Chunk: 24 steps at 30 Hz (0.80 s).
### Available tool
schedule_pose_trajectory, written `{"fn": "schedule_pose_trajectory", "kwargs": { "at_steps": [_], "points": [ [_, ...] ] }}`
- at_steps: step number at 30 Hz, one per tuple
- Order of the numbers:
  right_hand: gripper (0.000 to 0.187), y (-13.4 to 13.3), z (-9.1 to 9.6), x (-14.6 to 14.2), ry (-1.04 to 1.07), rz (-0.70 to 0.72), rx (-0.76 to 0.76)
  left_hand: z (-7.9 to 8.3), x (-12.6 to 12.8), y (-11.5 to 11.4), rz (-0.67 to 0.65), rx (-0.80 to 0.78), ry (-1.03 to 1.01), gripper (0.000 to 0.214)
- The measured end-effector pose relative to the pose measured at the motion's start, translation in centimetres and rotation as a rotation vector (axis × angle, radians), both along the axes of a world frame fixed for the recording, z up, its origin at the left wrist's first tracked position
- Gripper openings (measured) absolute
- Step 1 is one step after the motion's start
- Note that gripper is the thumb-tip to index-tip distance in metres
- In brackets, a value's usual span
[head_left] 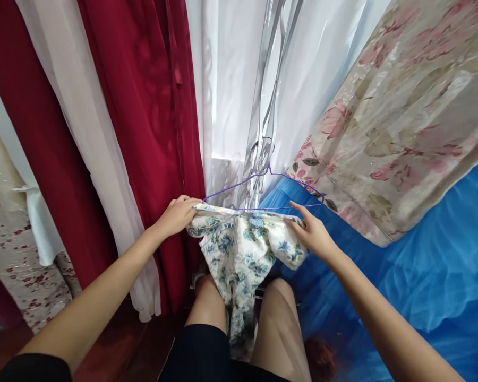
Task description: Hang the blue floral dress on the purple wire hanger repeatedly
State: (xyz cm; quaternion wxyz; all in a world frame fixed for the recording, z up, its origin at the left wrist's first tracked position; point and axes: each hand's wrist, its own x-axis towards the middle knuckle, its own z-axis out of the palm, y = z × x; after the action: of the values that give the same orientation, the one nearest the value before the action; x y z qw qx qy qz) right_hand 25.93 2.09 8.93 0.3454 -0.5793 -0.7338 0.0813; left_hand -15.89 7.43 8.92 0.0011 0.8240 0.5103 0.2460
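A white dress with blue and green flowers (237, 244) hangs in front of me, its top edge stretched wide and its lower part narrowing down between my knees. My left hand (178, 215) pinches the top edge at the left corner, beside the left end of a purple wire hanger (231, 187). On the other side, my right hand (311, 229) grips the dress near its right sleeve, the index finger reaching up to the hanger's lower bar. The hanger stands upright above the dress's top edge. Fingers behind the cloth are hidden.
Dark red cloth (139, 106) and white cloth (235, 79) hang close ahead, with silvery ribbons (263, 106) dangling by the hanger hook. At the right are a pink-flowered beige fabric (406, 132) and blue tulle (430, 265). A reddish floor (123, 339) shows below.
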Motion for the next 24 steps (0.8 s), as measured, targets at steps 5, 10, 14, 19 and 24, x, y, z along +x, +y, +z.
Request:
{"fn": "schedule_pose_trajectory", "kwargs": {
  "at_steps": [5,10,14,19,24],
  "points": [
    [0.037,2.9,-0.9,-1.0,-0.048,-0.069,0.049,3.5,3.2,0.1,-0.157,0.159,-0.222,0.042],
    [0.026,-2.2,-0.6,-1.6,-0.012,0.074,0.018,5.6,7.9,-0.1,-0.289,0.185,-0.316,0.033],
    [0.051,-5.8,0.2,0.6,-0.019,0.096,0.076,5.7,9.6,-0.2,-0.166,0.336,-0.367,0.020],
    [0.083,-4.8,2.3,4.9,0.054,-0.185,0.283,5.2,9.9,-1.0,-0.164,0.313,-0.390,0.022],
    [0.031,-2.7,6.1,7.7,0.132,-0.043,0.026,6.1,8.2,-0.5,-0.014,0.263,-0.340,0.039]
  ]
}}
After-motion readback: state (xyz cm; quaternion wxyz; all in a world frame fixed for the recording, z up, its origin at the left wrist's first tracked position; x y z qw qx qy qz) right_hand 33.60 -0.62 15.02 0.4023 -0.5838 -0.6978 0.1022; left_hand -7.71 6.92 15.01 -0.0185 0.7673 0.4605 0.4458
